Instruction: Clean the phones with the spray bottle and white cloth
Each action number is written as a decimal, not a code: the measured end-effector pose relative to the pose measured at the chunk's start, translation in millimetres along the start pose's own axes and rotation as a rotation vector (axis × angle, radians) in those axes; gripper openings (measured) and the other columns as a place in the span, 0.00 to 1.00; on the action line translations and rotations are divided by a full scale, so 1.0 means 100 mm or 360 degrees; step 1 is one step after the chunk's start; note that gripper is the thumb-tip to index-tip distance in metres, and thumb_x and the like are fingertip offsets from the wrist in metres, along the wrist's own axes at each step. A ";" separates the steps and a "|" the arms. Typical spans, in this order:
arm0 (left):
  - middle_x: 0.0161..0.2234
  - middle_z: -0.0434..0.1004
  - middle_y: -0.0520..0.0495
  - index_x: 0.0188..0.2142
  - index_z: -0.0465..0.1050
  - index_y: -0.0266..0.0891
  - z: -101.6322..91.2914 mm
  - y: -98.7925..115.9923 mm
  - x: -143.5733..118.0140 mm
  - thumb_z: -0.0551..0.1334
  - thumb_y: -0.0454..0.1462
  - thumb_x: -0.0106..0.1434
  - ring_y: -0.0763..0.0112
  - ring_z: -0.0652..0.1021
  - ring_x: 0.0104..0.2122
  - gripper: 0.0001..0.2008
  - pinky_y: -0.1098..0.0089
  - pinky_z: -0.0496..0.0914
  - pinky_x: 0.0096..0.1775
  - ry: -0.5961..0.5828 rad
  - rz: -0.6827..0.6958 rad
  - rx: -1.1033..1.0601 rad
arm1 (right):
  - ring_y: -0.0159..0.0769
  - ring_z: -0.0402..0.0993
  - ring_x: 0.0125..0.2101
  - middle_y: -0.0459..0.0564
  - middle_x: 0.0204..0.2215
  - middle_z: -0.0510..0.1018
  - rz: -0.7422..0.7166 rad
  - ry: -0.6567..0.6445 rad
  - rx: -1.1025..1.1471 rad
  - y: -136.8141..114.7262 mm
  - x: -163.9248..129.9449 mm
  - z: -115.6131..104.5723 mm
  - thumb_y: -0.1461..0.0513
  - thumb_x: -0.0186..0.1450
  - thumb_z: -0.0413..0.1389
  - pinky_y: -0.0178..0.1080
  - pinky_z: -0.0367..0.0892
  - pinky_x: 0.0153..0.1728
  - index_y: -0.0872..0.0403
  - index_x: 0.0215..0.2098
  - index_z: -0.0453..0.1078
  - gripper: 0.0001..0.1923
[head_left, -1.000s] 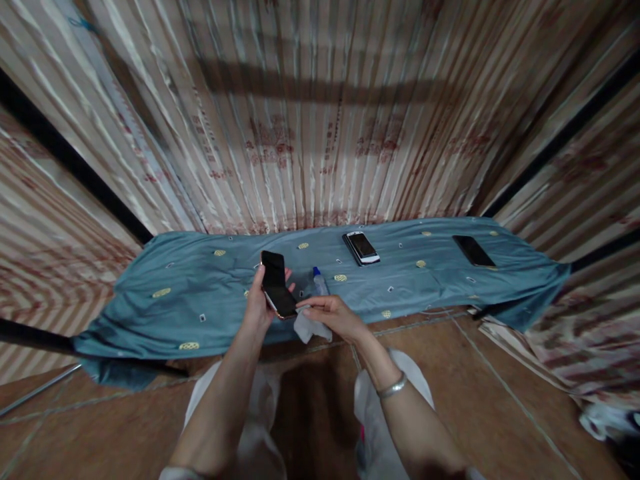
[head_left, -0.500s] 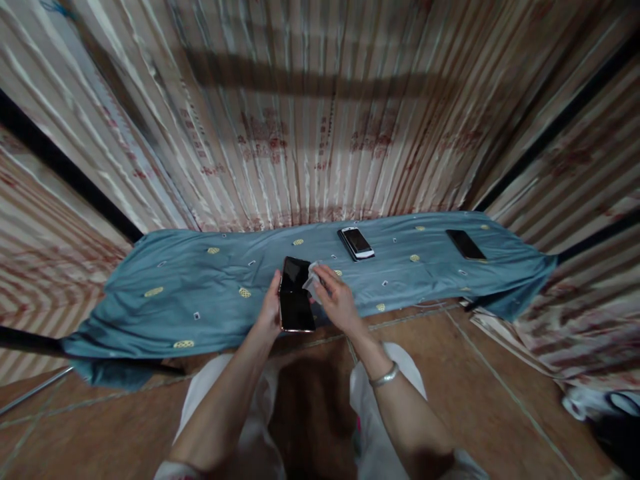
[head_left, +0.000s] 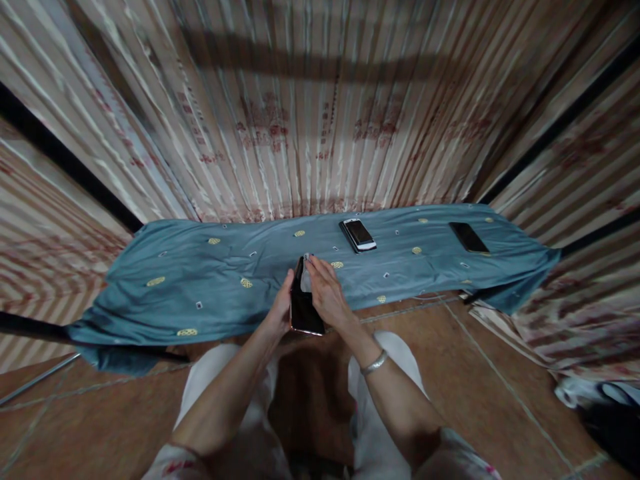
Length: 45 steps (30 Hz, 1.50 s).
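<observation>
Surface: blue cloth (head_left: pixel 210 293), front edge near the hands.
Left hand (head_left: pixel 283 313): fingers clasp black phone (head_left: pixel 304 312).
Right hand (head_left: pixel 327 297): fingers pinch white wipe (head_left: pixel 306 279) against it.

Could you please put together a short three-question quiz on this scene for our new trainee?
1. True or false: the left hand holds a dark phone.
2. What does the right hand press against that phone? A) a white cloth B) a pen C) a brush
3. How many other phones lie on the blue sheet?

Key
1. True: it grips the phone by its left edge.
2. A: a white cloth shows under the fingers, near the phone's top.
3. Two: a white-edged phone near the middle and a black phone toward the right end.
</observation>
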<state>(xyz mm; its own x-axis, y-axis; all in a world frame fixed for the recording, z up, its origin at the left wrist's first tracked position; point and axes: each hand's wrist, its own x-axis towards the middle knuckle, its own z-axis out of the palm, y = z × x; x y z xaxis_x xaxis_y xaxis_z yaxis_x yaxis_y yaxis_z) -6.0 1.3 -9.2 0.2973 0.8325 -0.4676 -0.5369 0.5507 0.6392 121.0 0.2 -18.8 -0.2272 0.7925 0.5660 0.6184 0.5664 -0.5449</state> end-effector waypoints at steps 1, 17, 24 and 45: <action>0.42 0.85 0.40 0.54 0.76 0.36 0.00 -0.02 0.01 0.55 0.55 0.68 0.53 0.83 0.47 0.29 0.58 0.75 0.52 -0.0017 0.0040 0.0007 | 0.42 0.58 0.68 0.59 0.66 0.66 -0.0023 -0.0027 0.0019 -0.02 0.00 0.00 0.69 0.70 0.40 0.55 0.56 0.68 0.58 0.69 0.60 0.30; 0.41 0.84 0.34 0.56 0.74 0.29 0.06 0.23 -0.10 0.40 0.60 0.69 0.52 0.84 0.44 0.41 0.55 0.78 0.47 0.0073 -0.0075 -0.0137 | 0.35 0.62 0.66 0.52 0.66 0.67 -0.0150 -0.0418 0.0387 -0.19 -0.08 0.03 0.72 0.67 0.43 0.45 0.59 0.67 0.51 0.66 0.65 0.31; 0.38 0.84 0.33 0.52 0.76 0.27 0.03 0.26 -0.10 0.42 0.60 0.69 0.49 0.82 0.46 0.41 0.53 0.77 0.48 0.0114 -0.0037 -0.0068 | 0.35 0.65 0.65 0.53 0.65 0.69 -0.0160 -0.0497 0.0500 -0.29 -0.10 0.00 0.71 0.68 0.44 0.44 0.61 0.66 0.52 0.63 0.68 0.28; 0.39 0.83 0.38 0.61 0.68 0.29 -0.11 0.48 -0.08 0.46 0.53 0.72 0.60 0.84 0.41 0.33 0.60 0.78 0.45 0.0153 0.0347 -0.0355 | 0.38 0.70 0.61 0.55 0.60 0.75 -0.0227 -0.0387 0.0390 -0.28 -0.19 -0.03 0.69 0.71 0.44 0.48 0.67 0.62 0.53 0.59 0.72 0.24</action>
<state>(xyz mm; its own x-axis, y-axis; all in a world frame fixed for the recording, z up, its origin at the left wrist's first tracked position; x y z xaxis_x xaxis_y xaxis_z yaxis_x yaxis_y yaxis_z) -42.6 20.4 19.0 0.0861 0.9138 -0.3969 -0.7427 0.3244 0.5858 110.3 -31.6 -11.9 -0.4883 0.7156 0.4994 0.3758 0.6890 -0.6197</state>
